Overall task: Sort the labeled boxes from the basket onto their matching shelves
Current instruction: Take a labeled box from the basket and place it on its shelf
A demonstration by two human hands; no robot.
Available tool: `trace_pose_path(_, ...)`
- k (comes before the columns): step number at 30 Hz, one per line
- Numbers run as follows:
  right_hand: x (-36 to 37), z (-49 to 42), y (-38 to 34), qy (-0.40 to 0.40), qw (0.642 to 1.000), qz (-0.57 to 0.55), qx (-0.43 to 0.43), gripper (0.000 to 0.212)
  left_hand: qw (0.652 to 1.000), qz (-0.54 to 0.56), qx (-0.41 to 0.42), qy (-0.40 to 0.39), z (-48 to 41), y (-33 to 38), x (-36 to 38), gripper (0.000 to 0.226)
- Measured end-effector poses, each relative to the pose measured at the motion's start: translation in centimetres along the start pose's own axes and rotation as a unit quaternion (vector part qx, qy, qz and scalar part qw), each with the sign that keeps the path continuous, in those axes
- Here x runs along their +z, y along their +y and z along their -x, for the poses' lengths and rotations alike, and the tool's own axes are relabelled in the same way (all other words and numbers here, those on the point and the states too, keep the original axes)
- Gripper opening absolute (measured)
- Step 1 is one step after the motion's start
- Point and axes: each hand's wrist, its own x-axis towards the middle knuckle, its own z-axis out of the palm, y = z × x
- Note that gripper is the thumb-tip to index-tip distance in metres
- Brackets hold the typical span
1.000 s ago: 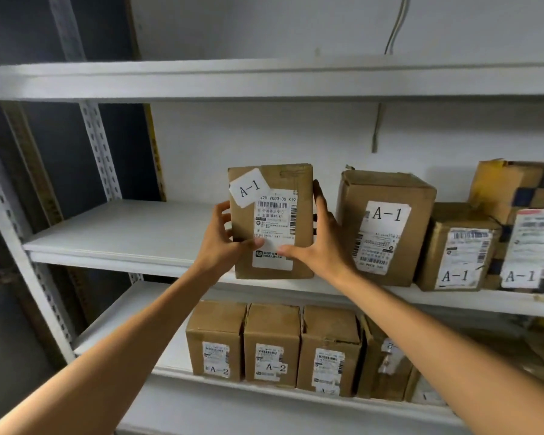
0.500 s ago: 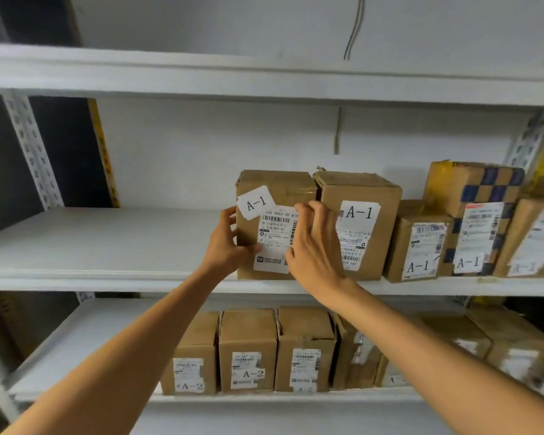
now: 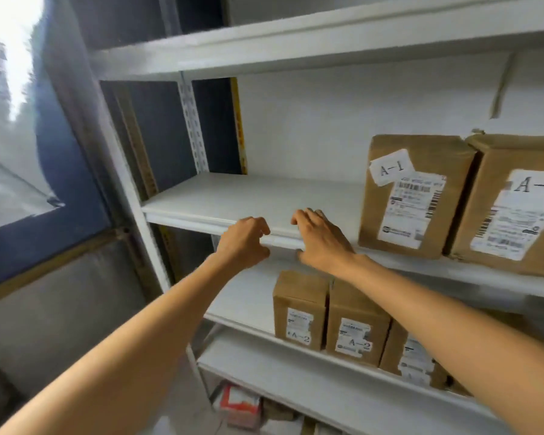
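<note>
A brown cardboard box with an A-1 sticker (image 3: 412,196) stands upright on the white middle shelf (image 3: 233,199), pressed against a second A-1 box (image 3: 515,202) to its right. My left hand (image 3: 244,243) hovers at the shelf's front edge, left of the box, fingers loosely curled and holding nothing. My right hand (image 3: 322,238) is just left of the box, apart from it, fingers bent and empty. On the shelf below, boxes marked A-2 (image 3: 299,309) (image 3: 355,324) stand in a row. The basket is out of view.
The left part of the middle shelf is bare. A perforated white upright (image 3: 192,124) and a dark blue wall panel (image 3: 167,133) bound the rack on the left. A window (image 3: 10,120) is at far left. A red and white package (image 3: 241,403) lies on the lowest level.
Both hands have let go of the A-1 box, which now stands against its neighbour, and have drawn back to the left. The view has swung left.
</note>
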Motion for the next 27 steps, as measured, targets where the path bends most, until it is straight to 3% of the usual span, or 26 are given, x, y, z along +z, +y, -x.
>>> trace_pose_path(2,1.7,-1.5,-2.7,-0.087,0.994,-0.047,-0.052,0.048,0.998,-0.042,-0.05,-0.008,2.3,-3.1,-1.1,0.036)
trace_pose_path(8,5.0,-4.2,-12.1,-0.248,0.943,-0.067,-0.21,0.046,0.974,-0.08,-0.212,-0.015,11.1,-9.4,-3.9,0.028)
trace_pose_path(13,6.5,-2.3,-19.0,-0.297,0.887,-0.111,-0.337,0.05,0.927,-0.071,-0.366,-0.029,22.1,-10.1,-5.7,0.029)
trace_pose_path(19,6.3,6.3,-25.8,-0.319,0.802,-0.163,-0.478,0.048,0.843,-0.04,-0.537,0.002,35.7,-3.9,-5.7,0.039)
trace_pose_path(27,2.2,27.1,-32.2,-0.33,0.625,-0.175,-0.685,0.059,0.681,-0.012,-0.731,0.05,55.5,11.5,-1.5,0.035)
